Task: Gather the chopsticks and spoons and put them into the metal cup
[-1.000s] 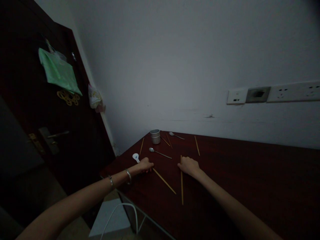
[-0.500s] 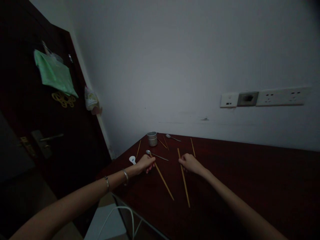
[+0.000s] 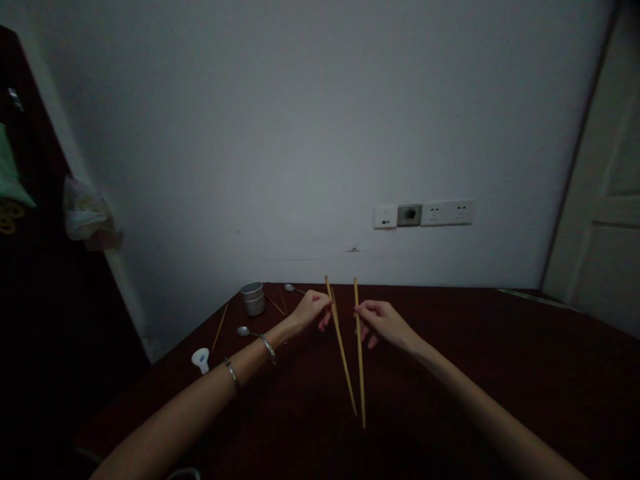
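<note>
My left hand (image 3: 311,311) pinches one long wooden chopstick (image 3: 342,353) near its upper end. My right hand (image 3: 381,323) pinches a second chopstick (image 3: 359,363) the same way. Both sticks are lifted over the dark red table (image 3: 475,360), nearly upright and side by side, their lower tips close together near the table's middle. Bracelets ring my left wrist.
A small metal cup (image 3: 253,298) stands at the table's far left by the wall. Two metal spoons (image 3: 243,331), a white spoon (image 3: 201,359) and a few loose chopsticks (image 3: 219,327) lie around it. Wall sockets (image 3: 423,215) sit above the table. A pale door (image 3: 600,220) is at right.
Both hands have picked their chopsticks up off the table and brought them together, raised and near upright. My head has turned right, so the dark door has slid to the left edge.
</note>
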The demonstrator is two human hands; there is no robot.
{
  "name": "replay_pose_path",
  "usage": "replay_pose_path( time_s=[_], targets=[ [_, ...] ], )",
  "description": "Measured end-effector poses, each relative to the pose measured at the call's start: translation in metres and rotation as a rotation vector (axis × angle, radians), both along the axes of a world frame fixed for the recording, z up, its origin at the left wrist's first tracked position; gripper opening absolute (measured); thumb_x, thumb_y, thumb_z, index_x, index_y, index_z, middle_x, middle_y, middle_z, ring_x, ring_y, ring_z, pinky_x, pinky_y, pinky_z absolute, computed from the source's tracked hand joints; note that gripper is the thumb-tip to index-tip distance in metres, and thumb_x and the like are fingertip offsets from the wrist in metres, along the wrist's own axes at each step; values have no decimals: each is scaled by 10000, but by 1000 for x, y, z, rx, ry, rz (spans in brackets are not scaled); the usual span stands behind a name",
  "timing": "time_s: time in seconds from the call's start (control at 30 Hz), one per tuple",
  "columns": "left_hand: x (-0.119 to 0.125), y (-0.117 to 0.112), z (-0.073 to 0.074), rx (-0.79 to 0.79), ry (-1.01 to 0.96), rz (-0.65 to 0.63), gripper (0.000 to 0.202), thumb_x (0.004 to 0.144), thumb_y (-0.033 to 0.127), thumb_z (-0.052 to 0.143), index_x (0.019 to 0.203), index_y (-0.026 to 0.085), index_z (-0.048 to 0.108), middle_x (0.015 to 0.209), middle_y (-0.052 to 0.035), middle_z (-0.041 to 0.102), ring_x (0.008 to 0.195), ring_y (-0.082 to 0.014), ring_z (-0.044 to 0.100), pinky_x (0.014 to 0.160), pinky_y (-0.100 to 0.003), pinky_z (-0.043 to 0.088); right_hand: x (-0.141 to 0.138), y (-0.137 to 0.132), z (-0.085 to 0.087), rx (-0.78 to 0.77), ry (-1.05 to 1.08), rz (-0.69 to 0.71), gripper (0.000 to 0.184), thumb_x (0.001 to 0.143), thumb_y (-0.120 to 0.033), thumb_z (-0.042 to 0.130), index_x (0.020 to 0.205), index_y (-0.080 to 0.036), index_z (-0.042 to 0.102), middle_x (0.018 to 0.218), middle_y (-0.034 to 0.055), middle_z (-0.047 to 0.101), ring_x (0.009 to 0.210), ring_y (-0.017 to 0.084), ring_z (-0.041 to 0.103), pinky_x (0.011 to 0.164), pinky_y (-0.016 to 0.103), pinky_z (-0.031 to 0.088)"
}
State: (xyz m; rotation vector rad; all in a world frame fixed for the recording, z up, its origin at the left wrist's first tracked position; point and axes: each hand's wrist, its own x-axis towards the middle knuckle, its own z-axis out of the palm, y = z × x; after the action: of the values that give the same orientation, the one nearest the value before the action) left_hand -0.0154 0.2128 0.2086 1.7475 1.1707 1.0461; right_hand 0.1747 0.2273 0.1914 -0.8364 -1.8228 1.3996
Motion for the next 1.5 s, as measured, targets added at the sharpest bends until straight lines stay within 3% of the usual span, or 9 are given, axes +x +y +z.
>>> replay_pose_path(
  time_s=[0.23, 0.57, 0.8, 1.23, 1.5],
  targets=[
    [49, 31, -23, 39, -113, -90, 325, 733, 335, 395, 473, 149, 453, 344, 11, 459, 275, -74, 392, 329, -188, 305, 26, -4, -9, 93, 8, -62, 335, 753, -477, 478, 786, -145, 507, 531, -23, 549, 445, 104, 561, 329, 173, 445],
    [69, 44, -52, 11, -83, -169, 361, 757, 385, 439, 488, 145, 468, 350, 14, 457, 279, -72, 387, 329, -191, 290, 41, 1, -31, 120, -40, -190, 360, 740, -504, 493, 756, -146, 526, 503, -29, 529, 404, 89, 525, 308, 163, 422],
    [74, 43, -56, -31, -85, -214, 349, 762, 390, 457, 521, 140, 487, 366, 18, 467, 287, -73, 397, 325, -190, 283, 44, 9, -46, 88, -26, -208, 359, 730, -507, 507, 766, -150, 523, 521, -37, 517, 419, 86, 515, 320, 176, 438],
    [71, 42, -61, -23, -89, -213, 385, 760, 429, 471, 512, 135, 485, 355, 31, 449, 287, -66, 393, 324, -183, 291, 39, 7, -50, -50, 47, -183, 408, 684, -534, 538, 813, -147, 517, 576, -24, 523, 538, 128, 575, 323, 183, 459],
    [72, 41, -68, -32, -78, -166, 399, 757, 454, 486, 511, 140, 468, 351, 46, 438, 287, -60, 393, 330, -175, 296, 38, 8, -51, -166, 47, -163, 359, 676, -455, 592, 801, -123, 534, 658, 28, 610, 485, 104, 579, 351, 186, 476]
  ],
)
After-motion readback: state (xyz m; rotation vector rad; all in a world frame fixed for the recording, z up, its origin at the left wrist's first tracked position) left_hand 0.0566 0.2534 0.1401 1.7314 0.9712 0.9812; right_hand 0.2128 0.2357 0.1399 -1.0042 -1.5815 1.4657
